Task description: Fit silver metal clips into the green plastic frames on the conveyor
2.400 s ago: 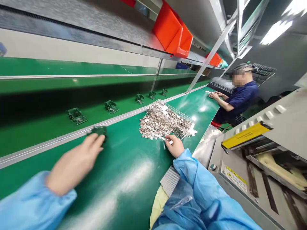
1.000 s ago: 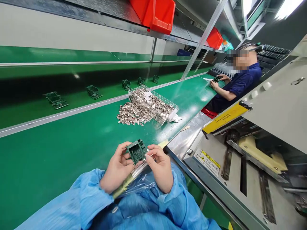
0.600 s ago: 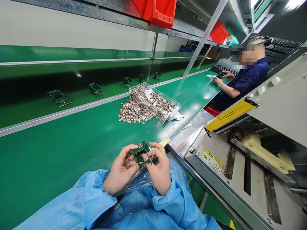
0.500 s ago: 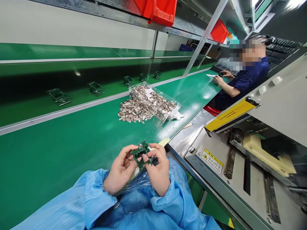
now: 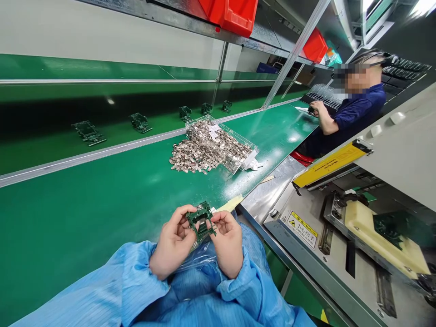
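Green frame held between both hands.

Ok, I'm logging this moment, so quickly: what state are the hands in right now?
Left hand: closed, holding the green board assembly by its left side.
Right hand: closed, holding its right side.

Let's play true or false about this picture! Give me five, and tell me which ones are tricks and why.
1. The left hand and the right hand both hold the green part. True.

2. The sleeves by those hands are red. False: the sleeves are light blue.

3. Lots of small metal pieces lie heaped on the table. True.

4. The red bins stand on the floor. False: the red bins are up on the shelf.

5. Another person wears a dark blue top. True.
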`<action>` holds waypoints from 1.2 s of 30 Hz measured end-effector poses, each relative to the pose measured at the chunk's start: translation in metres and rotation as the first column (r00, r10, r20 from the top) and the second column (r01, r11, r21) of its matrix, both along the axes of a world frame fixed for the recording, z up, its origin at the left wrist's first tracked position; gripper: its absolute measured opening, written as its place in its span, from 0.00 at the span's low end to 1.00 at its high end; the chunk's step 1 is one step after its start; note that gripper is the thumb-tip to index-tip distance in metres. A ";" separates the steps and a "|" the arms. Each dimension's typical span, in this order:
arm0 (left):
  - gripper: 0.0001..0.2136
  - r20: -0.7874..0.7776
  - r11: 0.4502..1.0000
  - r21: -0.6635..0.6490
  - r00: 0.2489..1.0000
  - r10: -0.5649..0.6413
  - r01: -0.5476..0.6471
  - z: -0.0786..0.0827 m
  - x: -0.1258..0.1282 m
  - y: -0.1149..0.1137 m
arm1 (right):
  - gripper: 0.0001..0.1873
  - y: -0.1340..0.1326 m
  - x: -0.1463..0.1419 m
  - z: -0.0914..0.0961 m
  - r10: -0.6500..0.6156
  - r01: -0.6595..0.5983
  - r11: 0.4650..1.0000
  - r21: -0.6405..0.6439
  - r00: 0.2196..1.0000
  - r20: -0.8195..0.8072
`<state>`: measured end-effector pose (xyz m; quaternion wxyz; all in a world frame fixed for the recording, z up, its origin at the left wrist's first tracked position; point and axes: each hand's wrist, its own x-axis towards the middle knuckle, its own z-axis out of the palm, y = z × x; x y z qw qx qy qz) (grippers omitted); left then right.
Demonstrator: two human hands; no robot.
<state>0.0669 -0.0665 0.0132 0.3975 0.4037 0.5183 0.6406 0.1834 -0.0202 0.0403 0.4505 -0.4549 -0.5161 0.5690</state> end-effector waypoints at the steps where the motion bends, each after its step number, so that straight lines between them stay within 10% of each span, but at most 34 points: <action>1: 0.14 -0.016 1.000 -0.016 1.000 -0.001 0.001 0.000 0.000 -0.001 | 0.10 0.000 0.000 0.000 0.002 -0.002 1.000 -0.012 1.000 -0.029; 12: 0.14 -0.130 0.994 -0.028 0.986 -0.107 0.104 0.002 0.010 -0.011 | 0.15 -0.012 0.023 -0.007 -0.017 0.007 0.996 -0.087 0.994 -0.112; 22: 0.16 -0.208 0.996 -0.014 0.974 -0.088 0.087 -0.012 0.011 0.040 | 0.22 -0.010 0.061 -0.064 -0.036 0.042 0.996 -0.081 0.997 0.074; 36: 0.14 -0.153 0.996 0.076 0.988 -0.031 0.043 -0.006 0.031 0.024 | 0.21 -0.006 0.041 -0.062 0.053 -0.056 0.993 -0.103 0.998 -0.031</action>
